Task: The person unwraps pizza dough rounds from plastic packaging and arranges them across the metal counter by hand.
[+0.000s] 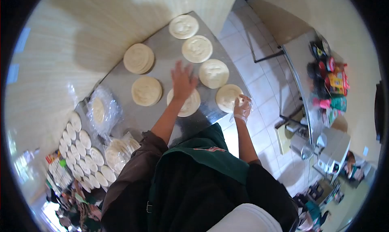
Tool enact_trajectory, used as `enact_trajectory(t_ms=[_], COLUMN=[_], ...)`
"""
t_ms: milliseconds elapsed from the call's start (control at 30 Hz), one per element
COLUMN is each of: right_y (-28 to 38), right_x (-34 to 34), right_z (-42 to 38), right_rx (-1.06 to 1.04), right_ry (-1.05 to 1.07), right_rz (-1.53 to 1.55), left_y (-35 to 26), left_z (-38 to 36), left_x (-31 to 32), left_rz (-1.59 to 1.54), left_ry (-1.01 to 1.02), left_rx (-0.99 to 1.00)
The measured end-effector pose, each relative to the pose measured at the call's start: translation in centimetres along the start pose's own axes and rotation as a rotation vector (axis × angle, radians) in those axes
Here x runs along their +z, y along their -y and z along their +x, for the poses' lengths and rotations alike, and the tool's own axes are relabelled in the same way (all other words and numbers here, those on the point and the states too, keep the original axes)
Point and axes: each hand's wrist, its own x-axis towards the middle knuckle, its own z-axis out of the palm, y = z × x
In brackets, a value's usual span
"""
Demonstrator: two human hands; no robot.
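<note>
My left hand (184,83), slightly blurred, is over the steel table with its fingers spread and nothing in them. Below its wrist lies a pale flat dough round (191,105), partly covered by the forearm. My right hand (242,106), in a clear plastic glove, has its fingers curled on the right edge of another dough round (227,97) by the table's near right edge. More single rounds run up the right side, one (214,73) just beyond it. Two stacks of rounds, a far one (138,58) and a nearer one (146,91), stand left of my left hand.
Plastic bags with dough rounds, one (99,110) and another (117,154), lie at the table's left. Beyond them many small rounds (83,161) are laid out. A wall borders the far left side. Across the tiled floor (259,86) stands a counter with packages (337,83) and a white machine (334,150).
</note>
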Motion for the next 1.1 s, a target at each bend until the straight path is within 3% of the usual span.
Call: enact_trajectory(t_ms=[100, 133, 167, 233, 333, 400, 500, 600, 667, 767, 867, 1000, 1100], right_y=[7.6, 10.7, 12.8, 16.3, 21.1, 24.7, 26.0, 30.2, 30.4, 28.6, 28.2, 23.3, 20.3], right_x=[1.1, 1.7, 3.1, 6.5, 13.7, 18.2, 26.8, 26.4, 26.2, 28.2, 25.3, 23.5, 22.1], right_z=[-0.3, 0.3, 0.6, 1.4, 3.4, 4.3, 4.3, 6.7, 8.1, 10.3, 9.8, 7.0, 5.7], right_rx=[-0.167, -0.072, -0.116, -0.201, -0.273, -0.182, -0.243, -0.04, -0.126, -0.171, -0.143, -0.086, 0.102], right_ry=[0.32, 0.503, 0.578, 0.692, 0.79, 0.874, 0.602, 0.591, 0.508, 0.49, 0.484, 0.507, 0.537], right_rz=[0.201, 0.182, 0.221, 0.277, 0.219, 0.123, 0.163, 0.332, 0.406, 0.415, 0.412, 0.542, 0.53], left_y=[9.1, 12.2, 15.1, 22.2, 31.1, 27.5, 26.2, 22.9, 23.4, 19.3, 17.1, 12.5, 11.3], left_z=[2.4, 3.3, 4.4, 5.5, 5.0, 5.9, 6.8, 8.8, 9.9, 10.7, 8.2, 2.1, 0.9], left_x=[-3.1, -5.1, -7.1, -7.0, -4.5, -5.8, -4.2, -2.5, 0.4, -1.4, -1.2, -0.5, -2.4], left_rz=[0.09, 0.034, -0.028, -0.029, -0.452, -0.357, -0.424, -0.521, -0.55, -0.568, -0.738, -0.656, -0.398], left_ry=[-0.439, -0.492, -0.544, -0.409, -0.137, -0.121, -0.102, -0.111, -0.176, -0.303, -0.374, -0.364, 0.178], left_rx=[-0.459, -0.628, -0.793, -1.13, -1.018, -0.979, -0.935, -0.885, -0.839, -0.781, -0.71, -0.705, -0.845])
